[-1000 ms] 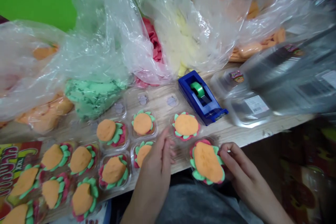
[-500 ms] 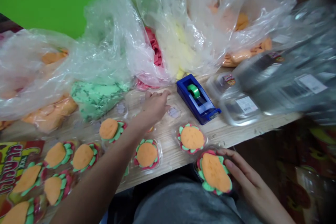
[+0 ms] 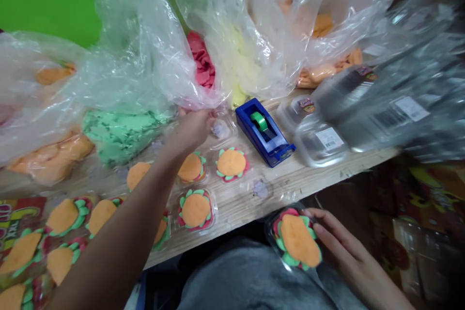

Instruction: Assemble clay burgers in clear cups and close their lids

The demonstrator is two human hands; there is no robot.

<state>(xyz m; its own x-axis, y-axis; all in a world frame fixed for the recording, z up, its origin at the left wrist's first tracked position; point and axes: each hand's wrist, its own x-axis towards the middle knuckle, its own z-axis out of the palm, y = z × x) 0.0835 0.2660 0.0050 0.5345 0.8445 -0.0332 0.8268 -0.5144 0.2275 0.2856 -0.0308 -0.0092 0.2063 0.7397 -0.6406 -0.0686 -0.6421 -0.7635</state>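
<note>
My left hand (image 3: 191, 131) reaches across the wooden table to the edge of a clear plastic bag (image 3: 189, 92), beside a small clear tray (image 3: 221, 130) holding a pale dab; its fingers are partly hidden. My right hand (image 3: 343, 247) grips the side of a clear tray at the table's front edge, near my lap. That clear tray (image 3: 276, 240) holds an orange, green and red clay burger-like flower (image 3: 298, 241). Several similar clay pieces in clear trays, such as one (image 3: 195, 209), lie on the table under and beside my left forearm.
A blue tape dispenser (image 3: 263, 131) with green tape stands on the table. Bags of green (image 3: 121, 135), pink (image 3: 201, 60), yellow (image 3: 236, 58) and orange (image 3: 54, 160) clay lie behind. Clear containers (image 3: 319, 143) stand at right. A printed packet (image 3: 18, 218) lies at left.
My left hand has moved from the front of the table to its far side, by the bag edge. My right hand stays on the tray, and the view has shifted.
</note>
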